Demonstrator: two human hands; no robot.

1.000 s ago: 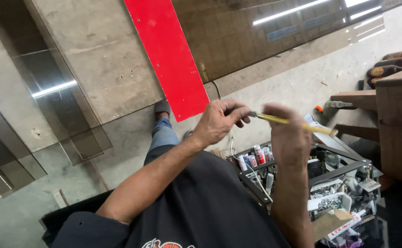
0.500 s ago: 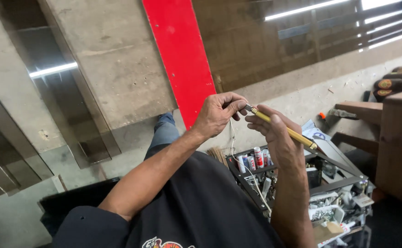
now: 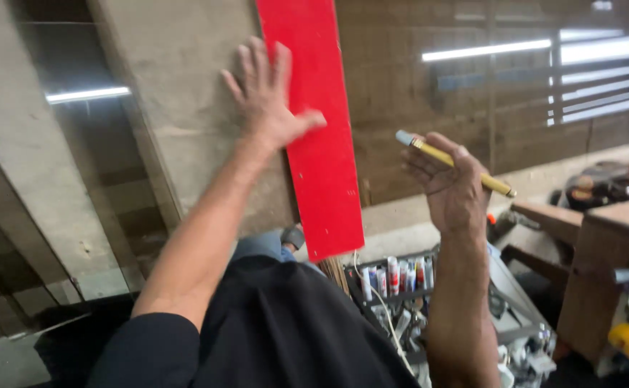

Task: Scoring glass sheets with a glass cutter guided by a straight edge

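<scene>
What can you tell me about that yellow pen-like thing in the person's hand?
The yellow marker is a slim stick with a yellow barrel, a pale grey-blue cap or tip at its upper left end and a darker tip at the lower right. It looks like plastic or painted metal. It lies tilted across the right hand, gripped between thumb and fingers, both ends sticking out, held up in the air and touching nothing else.

black short-sleeved shirt, blue jeans (one dark shoe showing); hands and forearms bare.
</scene>
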